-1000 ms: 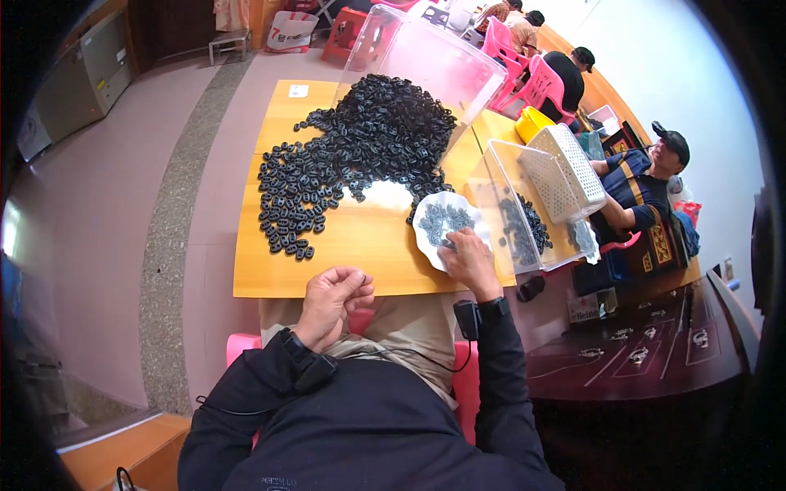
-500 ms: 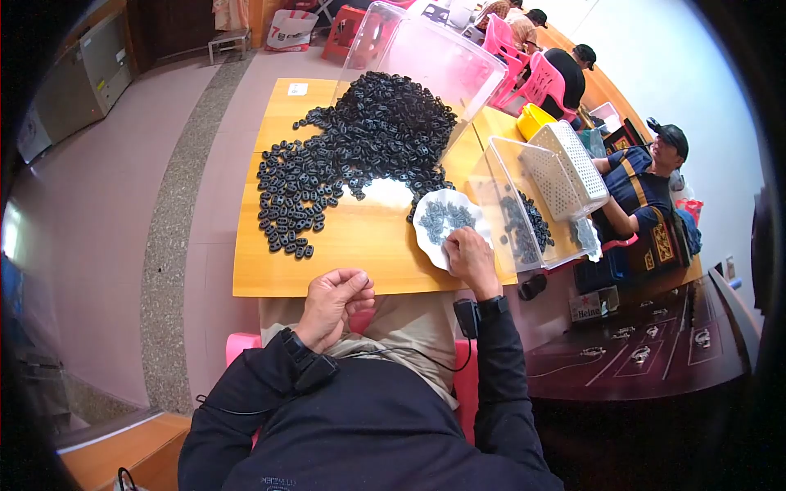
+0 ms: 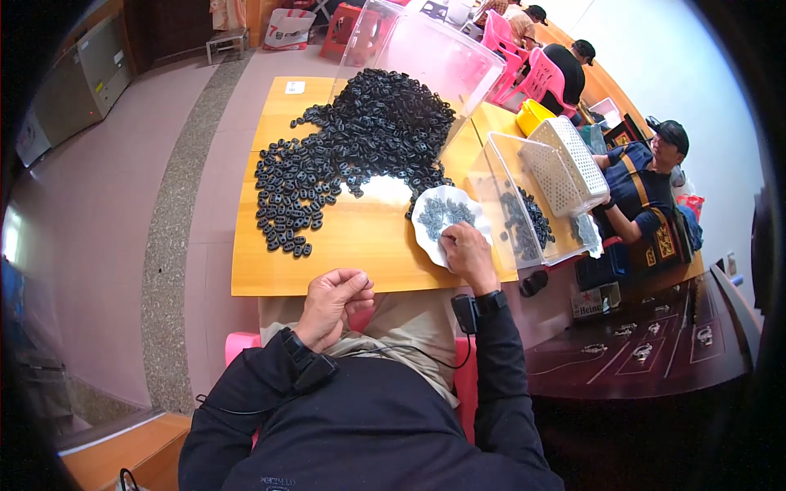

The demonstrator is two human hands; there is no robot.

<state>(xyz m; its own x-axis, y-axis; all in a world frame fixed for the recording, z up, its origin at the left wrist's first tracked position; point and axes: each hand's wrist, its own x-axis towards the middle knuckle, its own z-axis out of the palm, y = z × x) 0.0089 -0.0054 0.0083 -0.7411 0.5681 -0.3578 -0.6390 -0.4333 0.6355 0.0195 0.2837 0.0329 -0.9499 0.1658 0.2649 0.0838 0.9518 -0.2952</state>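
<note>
A big heap of small black plastic parts (image 3: 360,147) covers the far half of the wooden table (image 3: 344,245). My right hand (image 3: 468,255) rests on the near rim of a white plate (image 3: 438,214) that holds small grey pieces, fingers bent down onto it. My left hand (image 3: 332,301) hovers just below the table's near edge above my lap, fingers curled together; whether a small part sits inside them is hidden.
A clear plastic bin (image 3: 524,204) with black parts and a white mesh basket (image 3: 565,164) stands right of the plate. A large clear tub (image 3: 426,49) lies tipped at the far end. Other people (image 3: 647,180) sit at the right beside a dark table (image 3: 655,352).
My right hand has shifted slightly on the plate's near rim. My left hand stays curled at the table edge.
</note>
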